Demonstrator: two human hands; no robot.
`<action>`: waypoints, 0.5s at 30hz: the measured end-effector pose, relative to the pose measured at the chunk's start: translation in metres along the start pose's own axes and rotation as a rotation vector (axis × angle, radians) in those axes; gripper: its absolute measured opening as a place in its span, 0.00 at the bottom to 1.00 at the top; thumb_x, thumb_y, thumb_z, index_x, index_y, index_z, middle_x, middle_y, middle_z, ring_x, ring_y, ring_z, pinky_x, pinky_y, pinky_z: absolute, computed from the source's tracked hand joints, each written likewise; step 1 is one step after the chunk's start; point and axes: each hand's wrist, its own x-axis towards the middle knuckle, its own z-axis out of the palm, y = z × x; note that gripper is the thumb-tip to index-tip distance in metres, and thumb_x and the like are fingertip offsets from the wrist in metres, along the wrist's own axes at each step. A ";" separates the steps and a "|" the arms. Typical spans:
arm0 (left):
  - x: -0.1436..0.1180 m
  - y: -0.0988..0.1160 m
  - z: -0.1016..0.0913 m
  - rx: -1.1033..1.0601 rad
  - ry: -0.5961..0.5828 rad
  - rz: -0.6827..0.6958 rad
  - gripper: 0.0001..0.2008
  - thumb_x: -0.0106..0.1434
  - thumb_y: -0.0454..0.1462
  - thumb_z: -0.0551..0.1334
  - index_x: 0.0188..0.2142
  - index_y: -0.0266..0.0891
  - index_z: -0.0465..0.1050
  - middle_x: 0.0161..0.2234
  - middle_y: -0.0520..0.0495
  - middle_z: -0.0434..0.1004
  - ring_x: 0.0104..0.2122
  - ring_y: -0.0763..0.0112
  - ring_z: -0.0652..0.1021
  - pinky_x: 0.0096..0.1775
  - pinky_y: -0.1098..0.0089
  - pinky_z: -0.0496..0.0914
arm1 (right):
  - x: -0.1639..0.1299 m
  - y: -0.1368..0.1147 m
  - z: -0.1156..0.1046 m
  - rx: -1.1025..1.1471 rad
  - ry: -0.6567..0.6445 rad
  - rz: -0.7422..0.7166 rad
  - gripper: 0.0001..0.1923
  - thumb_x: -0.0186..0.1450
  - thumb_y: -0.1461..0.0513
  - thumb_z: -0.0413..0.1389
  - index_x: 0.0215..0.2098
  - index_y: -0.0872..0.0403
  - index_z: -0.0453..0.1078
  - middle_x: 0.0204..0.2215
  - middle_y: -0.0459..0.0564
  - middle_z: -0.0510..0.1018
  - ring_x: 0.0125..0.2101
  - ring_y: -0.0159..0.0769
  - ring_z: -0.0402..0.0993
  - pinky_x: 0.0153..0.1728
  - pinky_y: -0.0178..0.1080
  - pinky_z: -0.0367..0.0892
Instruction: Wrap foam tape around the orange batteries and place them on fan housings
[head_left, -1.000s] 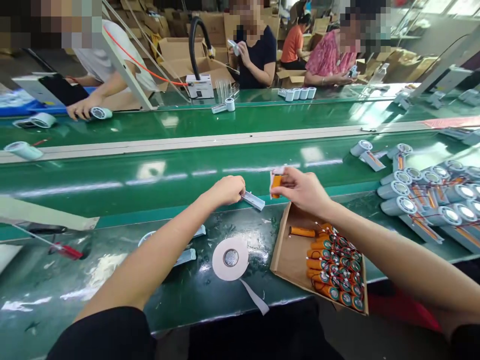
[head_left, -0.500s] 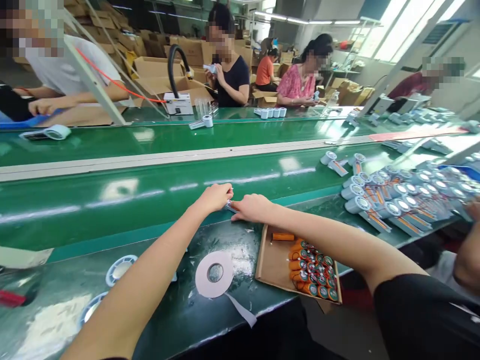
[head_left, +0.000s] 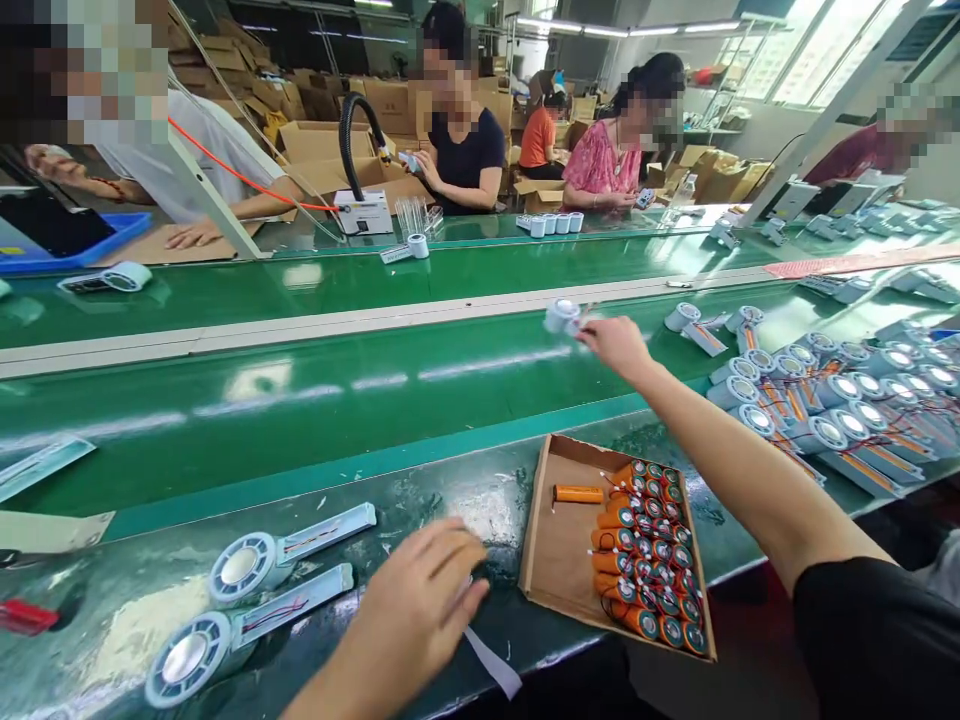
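My right hand (head_left: 616, 345) reaches over the green conveyor belt, its fingers pinched on a light-blue handheld fan body (head_left: 561, 316) with a round head, blurred by motion. Low over the near bench, my left hand (head_left: 420, 590) has its fingers curled over the roll of white tape. The hand hides the roll itself; only the loose tape end (head_left: 493, 665) shows below it. Left of this hand lie two light-blue fan bodies, the upper one (head_left: 247, 568) and the lower one (head_left: 187, 660), with round grilled heads and wires along open handles.
A cardboard tray (head_left: 559, 580) at right carries orange battery cells (head_left: 652, 570) with wires. Many fan bodies (head_left: 840, 410) crowd the bench's right side. Beyond the belt (head_left: 315, 400), several co-workers sit by a black-hosed machine (head_left: 364, 212). A red-handled item (head_left: 28, 616) lies far left.
My hands were together at the belt's near edge. The right has moved up and outward with the fan body; the left has come back down over the tape roll, uncovering the two fan bodies.
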 end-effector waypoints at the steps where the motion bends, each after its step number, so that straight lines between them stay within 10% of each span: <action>1: -0.004 0.014 0.006 -0.030 0.002 0.009 0.10 0.73 0.37 0.58 0.51 0.43 0.74 0.48 0.49 0.82 0.54 0.62 0.78 0.57 0.61 0.73 | 0.002 0.019 0.003 -0.003 0.019 0.066 0.25 0.77 0.55 0.48 0.47 0.67 0.80 0.42 0.69 0.83 0.46 0.44 0.81 0.49 0.41 0.67; 6: 0.062 0.107 0.065 -0.048 -0.041 0.235 0.26 0.75 0.52 0.53 0.62 0.38 0.70 0.65 0.45 0.71 0.67 0.58 0.67 0.67 0.57 0.63 | -0.016 0.054 0.011 0.045 0.058 0.159 0.20 0.74 0.54 0.54 0.50 0.60 0.80 0.54 0.66 0.79 0.54 0.47 0.78 0.56 0.43 0.68; 10: 0.132 0.177 0.123 0.035 -0.214 0.377 0.40 0.74 0.60 0.46 0.69 0.30 0.63 0.71 0.40 0.61 0.72 0.56 0.58 0.71 0.54 0.54 | -0.088 0.052 -0.004 0.352 0.186 0.158 0.24 0.76 0.48 0.50 0.58 0.52 0.77 0.59 0.52 0.77 0.60 0.47 0.73 0.62 0.49 0.66; 15: 0.132 0.169 0.148 0.035 -0.278 0.222 0.32 0.77 0.50 0.45 0.65 0.29 0.69 0.70 0.40 0.63 0.72 0.58 0.58 0.72 0.51 0.50 | -0.230 0.052 -0.024 0.669 0.094 0.182 0.25 0.73 0.44 0.53 0.56 0.50 0.79 0.57 0.51 0.79 0.60 0.49 0.73 0.66 0.52 0.64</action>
